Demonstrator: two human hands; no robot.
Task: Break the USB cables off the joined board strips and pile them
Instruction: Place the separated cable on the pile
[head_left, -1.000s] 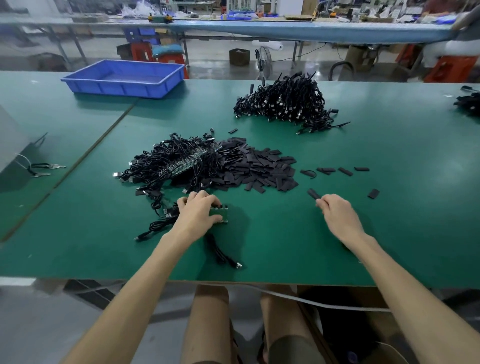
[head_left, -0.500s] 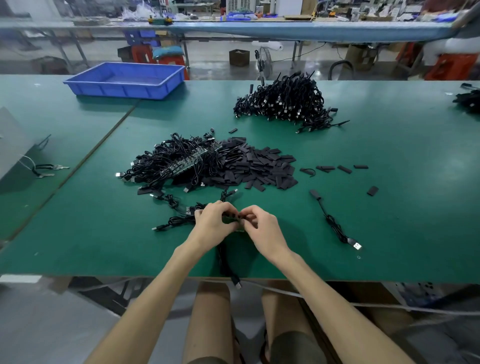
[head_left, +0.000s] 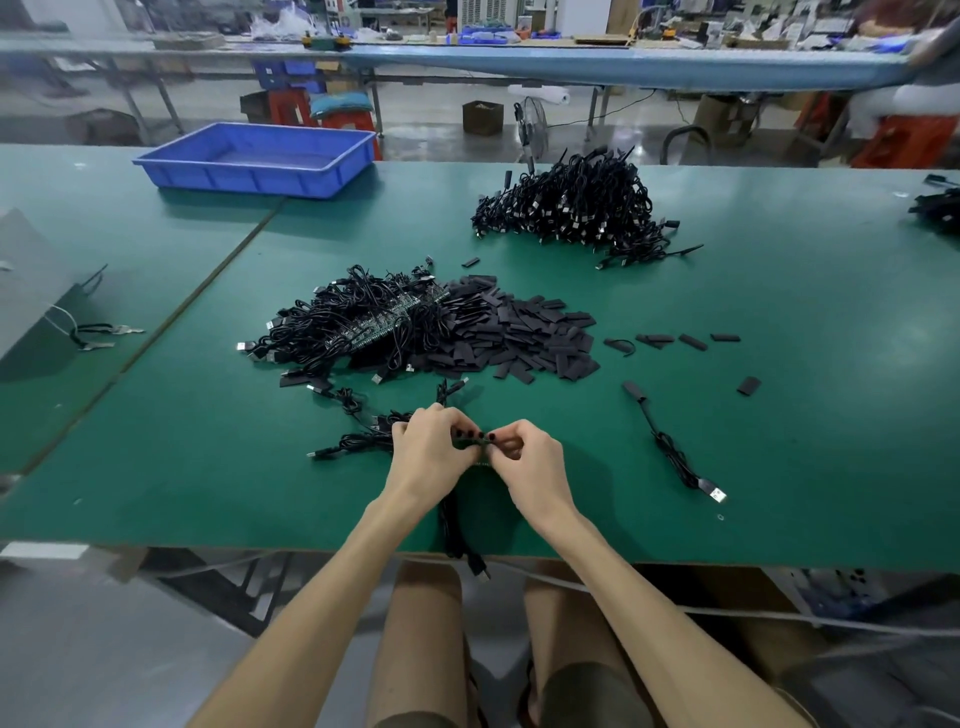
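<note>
The green table spreads wide around the grip, its near edge just behind the wrists, with open room to the right. One blue tray sits far ahead, leftward. We count two heaps: a cable pile far ahead and rightward, and a tangled heap just ahead. One loose cable lies right. The left hand and right hand both pinch one board strip, its cords trailing left and over the near edge.
</note>
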